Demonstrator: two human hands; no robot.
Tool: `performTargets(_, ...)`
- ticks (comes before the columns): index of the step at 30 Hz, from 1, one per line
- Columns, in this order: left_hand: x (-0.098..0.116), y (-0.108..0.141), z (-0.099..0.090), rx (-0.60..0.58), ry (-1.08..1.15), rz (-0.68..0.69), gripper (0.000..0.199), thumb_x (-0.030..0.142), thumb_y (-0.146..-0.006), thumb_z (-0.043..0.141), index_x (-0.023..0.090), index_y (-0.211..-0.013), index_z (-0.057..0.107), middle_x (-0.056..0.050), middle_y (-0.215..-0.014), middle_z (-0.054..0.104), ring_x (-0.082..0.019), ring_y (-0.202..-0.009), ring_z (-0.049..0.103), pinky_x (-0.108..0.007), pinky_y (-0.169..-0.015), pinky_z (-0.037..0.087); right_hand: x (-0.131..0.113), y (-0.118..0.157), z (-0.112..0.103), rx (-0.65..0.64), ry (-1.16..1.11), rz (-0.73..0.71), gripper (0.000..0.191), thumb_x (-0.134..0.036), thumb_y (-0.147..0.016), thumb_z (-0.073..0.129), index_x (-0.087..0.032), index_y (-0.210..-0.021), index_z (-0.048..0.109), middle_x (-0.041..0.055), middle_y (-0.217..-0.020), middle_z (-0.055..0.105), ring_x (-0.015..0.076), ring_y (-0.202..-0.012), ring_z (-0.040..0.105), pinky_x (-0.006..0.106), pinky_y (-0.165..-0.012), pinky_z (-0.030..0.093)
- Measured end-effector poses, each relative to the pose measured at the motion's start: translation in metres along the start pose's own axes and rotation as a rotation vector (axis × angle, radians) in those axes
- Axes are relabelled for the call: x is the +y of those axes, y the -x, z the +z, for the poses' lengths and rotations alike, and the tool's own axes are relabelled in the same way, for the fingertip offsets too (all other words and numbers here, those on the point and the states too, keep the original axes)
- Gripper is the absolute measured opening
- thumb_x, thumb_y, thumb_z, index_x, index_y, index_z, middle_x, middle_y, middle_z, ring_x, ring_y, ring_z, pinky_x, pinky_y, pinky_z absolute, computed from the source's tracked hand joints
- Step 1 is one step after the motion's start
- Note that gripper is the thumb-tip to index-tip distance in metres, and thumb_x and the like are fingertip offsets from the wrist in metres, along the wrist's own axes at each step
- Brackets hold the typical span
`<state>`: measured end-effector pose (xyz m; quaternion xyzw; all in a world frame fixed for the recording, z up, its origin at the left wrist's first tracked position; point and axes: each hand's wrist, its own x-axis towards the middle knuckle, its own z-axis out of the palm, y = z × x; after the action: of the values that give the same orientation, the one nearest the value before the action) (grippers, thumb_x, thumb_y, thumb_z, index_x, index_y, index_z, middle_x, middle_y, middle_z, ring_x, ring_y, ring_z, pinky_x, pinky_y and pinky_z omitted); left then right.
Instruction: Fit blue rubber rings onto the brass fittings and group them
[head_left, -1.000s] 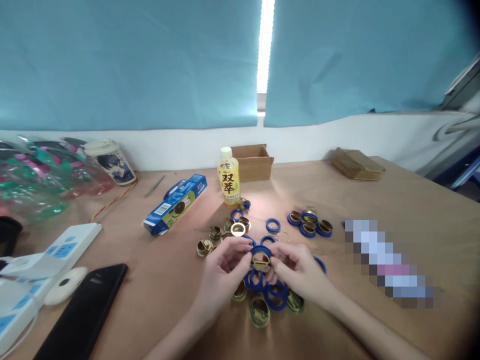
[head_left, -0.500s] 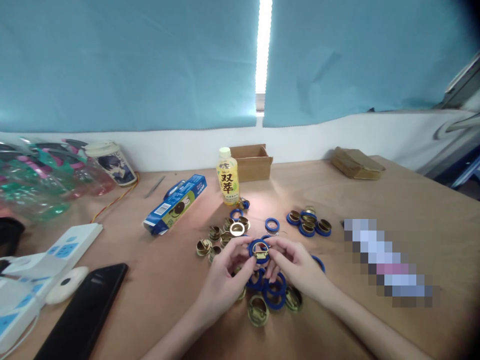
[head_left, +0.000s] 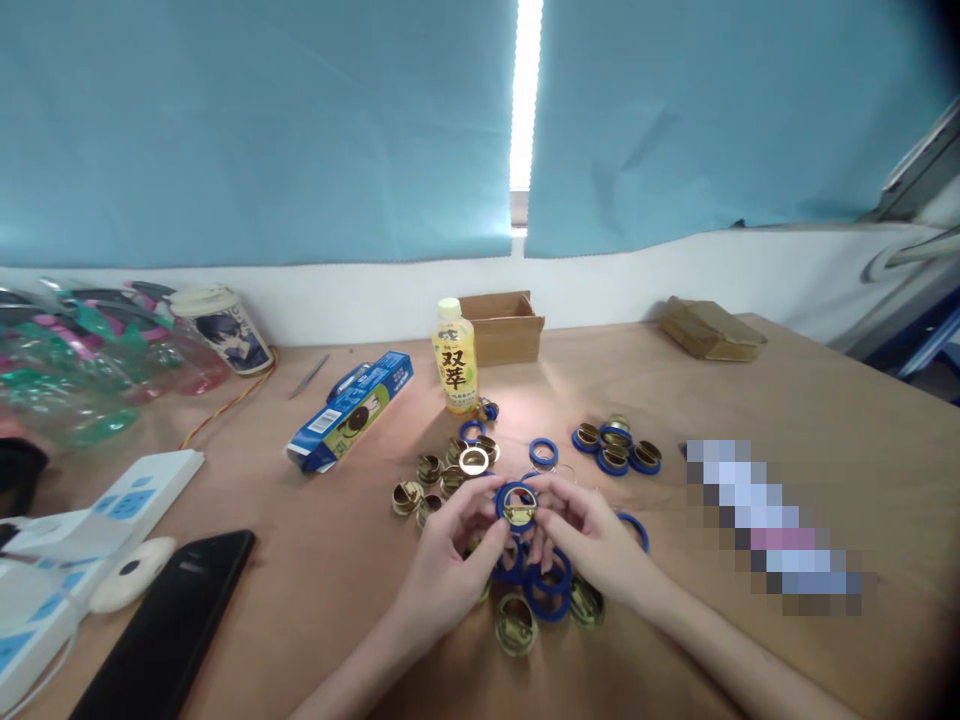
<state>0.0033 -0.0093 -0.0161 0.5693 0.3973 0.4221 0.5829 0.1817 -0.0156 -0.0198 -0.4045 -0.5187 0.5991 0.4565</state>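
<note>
The bench (head_left: 322, 560) spreads brown beneath everything; a black phone (head_left: 169, 620) lies well off to my left, a brown cardboard box (head_left: 510, 340) stands towards the far edge, and a yellow bottle (head_left: 456, 365) is upright just in front of it; nearer sit my own two hands, raised over the middle of the scatter. My left grip (head_left: 459, 545) pinches one side with thumb and fingers; my right grip (head_left: 589, 535) pinches the opposite side; between them, above the bench, is a blue-rimmed fitting (head_left: 517, 514), its brass-coloured bar facing me. As for progress, I judge it partway: the small cluster of ringed fittings (head_left: 615, 457) to the right, brass and blue together, looks finished; left over, it seems, are the loose brass fittings (head_left: 430, 468) grouped to the left, more brass pieces (head_left: 516, 625) on my near side, and several bare blue rings (head_left: 532, 455) around my fingers; the one I hold has brass within blue, though whether the ring is fully seated I cannot tell.
</note>
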Motion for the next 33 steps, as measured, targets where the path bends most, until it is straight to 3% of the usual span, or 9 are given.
performTargets(4, 0.002, -0.001, -0.001, 0.019, -0.057, 0.022, 0.023, 0.03, -0.093, 0.058, 0.018, -0.112, 0.065, -0.001, -0.082, 0.067, -0.014, -0.073, 0.062, -0.023, -0.069, 0.05, -0.005, 0.001, 0.0, -0.013, 0.04, -0.021, 0.019, -0.031, -0.09, 0.059, -0.018, -0.104, 0.061, -0.0033, -0.067, 0.063, 0.0107, -0.056, 0.061, 0.021, -0.053, 0.051)
performTargets(10, 0.003, -0.001, -0.002, -0.011, -0.082, -0.001, 0.022, 0.037, -0.097, 0.052, 0.017, -0.097, 0.06, 0.006, -0.053, 0.054, -0.011, -0.049, 0.052, -0.021, -0.052, 0.042, -0.006, 0.003, -0.002, -0.013, 0.163, -0.044, 0.024, -0.038, -0.096, 0.054, -0.018, -0.1, 0.065, -0.0018, -0.064, 0.064, 0.013, -0.057, 0.063, 0.023, -0.055, 0.053)
performTargets(20, 0.004, 0.005, 0.001, -0.064, -0.098, 0.018, 0.021, 0.038, -0.101, 0.045, 0.019, -0.095, 0.053, 0.009, -0.049, 0.046, -0.012, -0.049, 0.054, -0.022, -0.054, 0.044, -0.015, 0.005, -0.005, 0.013, 0.426, -0.177, 0.021, -0.029, -0.099, 0.049, -0.018, -0.103, 0.067, 0.0012, -0.071, 0.069, 0.0155, -0.062, 0.068, 0.025, -0.058, 0.054)
performTargets(24, 0.006, 0.006, 0.002, -0.055, -0.104, 0.028, 0.019, 0.037, -0.101, 0.045, 0.021, -0.095, 0.051, 0.007, -0.054, 0.053, -0.013, -0.054, 0.057, -0.024, -0.059, 0.048, -0.016, 0.006, -0.005, 0.048, 0.519, -0.256, 0.02, -0.026, -0.099, 0.049, -0.02, -0.107, 0.066, 0.0017, -0.074, 0.07, 0.0163, -0.063, 0.067, 0.026, -0.059, 0.053)
performTargets(27, 0.004, 0.005, 0.0, -0.024, -0.134, 0.038, 0.019, 0.036, -0.101, 0.045, 0.02, -0.105, 0.055, 0.002, -0.067, 0.063, -0.015, -0.061, 0.062, -0.025, -0.062, 0.05, -0.016, 0.008, -0.006, 0.076, 0.612, -0.335, 0.02, -0.024, -0.098, 0.051, -0.02, -0.109, 0.067, 0.0027, -0.076, 0.071, 0.017, -0.065, 0.066, 0.027, -0.06, 0.052)
performTargets(33, 0.006, 0.004, -0.001, -0.008, -0.101, 0.056, 0.028, 0.033, -0.1, 0.048, 0.025, -0.126, 0.055, -0.005, -0.114, 0.068, -0.017, -0.089, 0.066, -0.026, -0.077, 0.055, -0.018, 0.007, -0.005, 0.055, 0.661, -0.488, 0.018, -0.018, -0.096, 0.056, -0.023, -0.11, 0.067, 0.0067, -0.108, 0.073, 0.0208, -0.1, 0.068, 0.032, -0.088, 0.053)
